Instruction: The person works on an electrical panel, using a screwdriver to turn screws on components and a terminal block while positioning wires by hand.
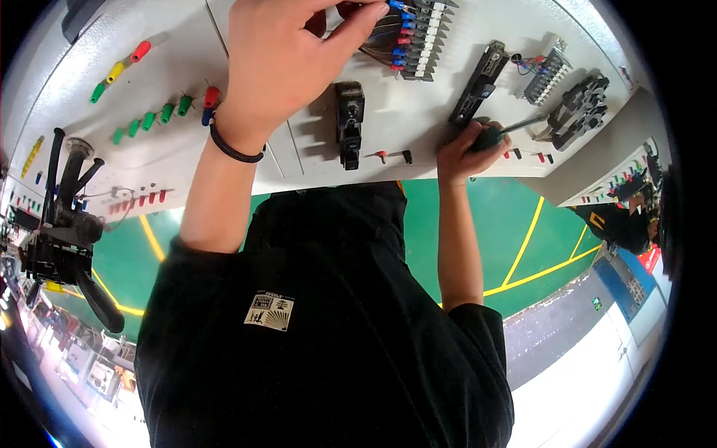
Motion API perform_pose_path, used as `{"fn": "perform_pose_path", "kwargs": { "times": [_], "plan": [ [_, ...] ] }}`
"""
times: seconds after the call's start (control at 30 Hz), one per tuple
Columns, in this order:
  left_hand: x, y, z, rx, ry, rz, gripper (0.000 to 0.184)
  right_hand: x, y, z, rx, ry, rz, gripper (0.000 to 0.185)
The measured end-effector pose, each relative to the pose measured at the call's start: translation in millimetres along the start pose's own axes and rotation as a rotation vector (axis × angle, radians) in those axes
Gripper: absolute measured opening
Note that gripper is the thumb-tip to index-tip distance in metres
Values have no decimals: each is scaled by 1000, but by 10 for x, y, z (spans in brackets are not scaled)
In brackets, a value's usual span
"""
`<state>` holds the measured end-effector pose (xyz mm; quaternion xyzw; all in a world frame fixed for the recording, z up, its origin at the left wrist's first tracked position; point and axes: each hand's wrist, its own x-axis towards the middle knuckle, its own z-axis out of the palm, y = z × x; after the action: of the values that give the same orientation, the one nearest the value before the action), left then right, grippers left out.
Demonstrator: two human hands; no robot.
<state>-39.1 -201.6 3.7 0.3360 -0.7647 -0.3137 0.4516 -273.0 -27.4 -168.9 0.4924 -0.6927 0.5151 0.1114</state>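
Note:
My left hand [287, 67] reaches up to the top edge of the view, thumb and finger pinched at a wire just behind a blue crimp lug [397, 4]. That lug is at the upper end of a terminal block [427, 41], where several dark wires with red and blue lugs come in. The fingertips are partly cut off by the frame. My right hand [470, 154] is closed round the dark green handle of a screwdriver [489, 139] and rests low on the panel. Its shaft points right, towards a black component [575, 112].
A black rectangular module [349, 123] and a longer black one [478, 82] stand on the pale panel [314, 145]. A smaller terminal strip [547, 78] is at the right. Coloured sockets [166, 113] line the left. A black clamp-like stand [67, 239] is at far left. Another person [620, 228] is far right.

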Motion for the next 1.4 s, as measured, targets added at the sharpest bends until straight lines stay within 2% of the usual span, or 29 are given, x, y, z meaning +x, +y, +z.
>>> {"fn": "perform_pose_path", "kwargs": {
  "times": [0.13,0.4,0.77,0.87,0.93,1.03,1.17,1.23,1.33,1.4],
  "plan": [
    [-6,7,41,-31,7,-83,9,19,3,-17,-72,-14,-44,25],
    [-8,0,156,55,92,75,8,-28,23,19,22,28,50,23],
    [-39,-36,176,35,101,113,11,5,-49,35,57,80,117,22],
    [-52,-42,182,14,92,81,11,27,-78,19,30,57,77,23],
    [-56,-46,187,1,90,76,11,53,-76,-6,-42,-12,-34,14],
    [-60,-54,204,-1,109,119,10,50,-19,-3,-78,5,-81,15],
    [-59,-55,238,41,113,155,11,7,-52,53,40,115,49,22],
    [-52,-58,240,26,118,161,11,48,-71,1,-47,-17,-29,18],
    [-66,-31,225,38,106,127,10,58,-47,-32,-92,-53,-82,19],
    [-69,4,199,40,67,-6,9,29,-35,25,-18,18,-22,19]
  ]
}}
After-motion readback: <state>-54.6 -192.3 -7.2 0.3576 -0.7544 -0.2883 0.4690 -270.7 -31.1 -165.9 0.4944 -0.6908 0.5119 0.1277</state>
